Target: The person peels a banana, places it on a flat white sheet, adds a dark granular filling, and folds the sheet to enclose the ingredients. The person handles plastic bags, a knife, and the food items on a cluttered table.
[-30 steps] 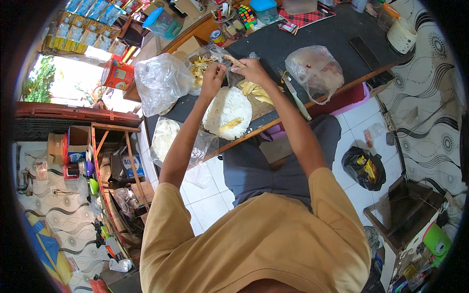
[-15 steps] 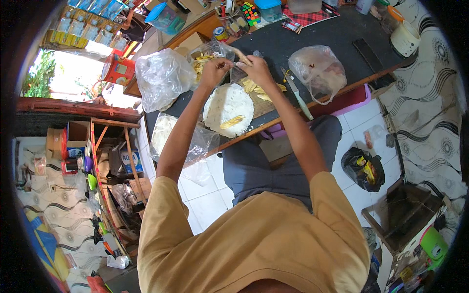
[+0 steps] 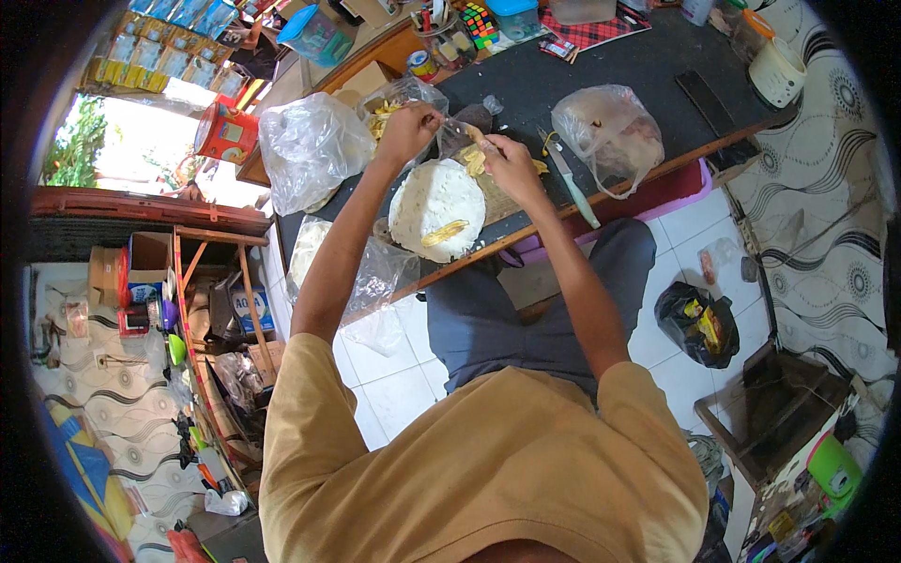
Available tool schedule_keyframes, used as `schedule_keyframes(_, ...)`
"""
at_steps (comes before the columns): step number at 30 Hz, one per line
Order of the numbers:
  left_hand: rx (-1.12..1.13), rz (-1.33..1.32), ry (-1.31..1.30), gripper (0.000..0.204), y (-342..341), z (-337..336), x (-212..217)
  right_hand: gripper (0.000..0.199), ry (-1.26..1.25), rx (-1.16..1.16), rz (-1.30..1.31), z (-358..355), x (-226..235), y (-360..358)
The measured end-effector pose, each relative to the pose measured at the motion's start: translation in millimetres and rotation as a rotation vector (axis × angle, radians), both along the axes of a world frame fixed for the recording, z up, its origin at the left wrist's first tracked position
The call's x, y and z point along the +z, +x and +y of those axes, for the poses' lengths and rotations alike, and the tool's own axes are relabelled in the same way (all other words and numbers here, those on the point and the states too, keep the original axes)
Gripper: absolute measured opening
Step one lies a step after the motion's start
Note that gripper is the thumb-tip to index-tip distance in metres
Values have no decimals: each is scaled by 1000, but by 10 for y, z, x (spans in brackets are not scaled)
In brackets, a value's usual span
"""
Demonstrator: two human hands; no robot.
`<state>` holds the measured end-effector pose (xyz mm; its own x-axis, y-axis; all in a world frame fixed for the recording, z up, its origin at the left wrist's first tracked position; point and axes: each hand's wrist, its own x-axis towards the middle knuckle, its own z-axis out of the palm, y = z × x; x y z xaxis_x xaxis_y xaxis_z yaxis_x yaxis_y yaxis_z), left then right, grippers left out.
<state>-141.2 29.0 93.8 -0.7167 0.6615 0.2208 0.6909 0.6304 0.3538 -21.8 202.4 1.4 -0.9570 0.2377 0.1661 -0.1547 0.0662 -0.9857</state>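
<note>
Tan roll [image 3: 474,134], in the head view, sits lower and nearer the person than half a second ago: the right hand [image 3: 511,163], fingers pinching it, has drawn it down near the yellow strips [image 3: 474,162]. The left hand [image 3: 411,129] stays higher, fingertips bunched; what they hold, I cannot tell. The round white sheet [image 3: 434,199] lies unchanged, so handling the roll seems unfinished.

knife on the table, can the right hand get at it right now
Probably yes: the knife lies uncovered close by the right hand, though that hand holds a tan, elongated piece.
</note>
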Motion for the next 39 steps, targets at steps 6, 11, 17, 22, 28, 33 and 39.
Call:
schedule_keyframes(6,-215,251,-150,11,38,119,131,29,82,-38,-56,-60,222,-15)
schedule_keyframes(11,-221,223,-165,11,-2,110,89,29,176,-93,-69,-93,369,29)
schedule_keyframes(17,-213,220,-145,8,48,142,110,25,133,-122,-103,-205,440,-29)
schedule_keyframes(22,-238,240,-119,8,47,136,29,23,132,-185,-58,-270,385,-6)
schedule_keyframes(28,-203,233,-39,8,-60,68,4,23,69,-208,-26,-338,345,-7)
schedule_keyframes(33,-197,211,-58,10,-6,113,44,26,87,-150,-142,-346,357,-189)
schedule_keyframes(39,-176,169,25,10,9,70,-33,25,100,-219,-32,-405,214,-91)
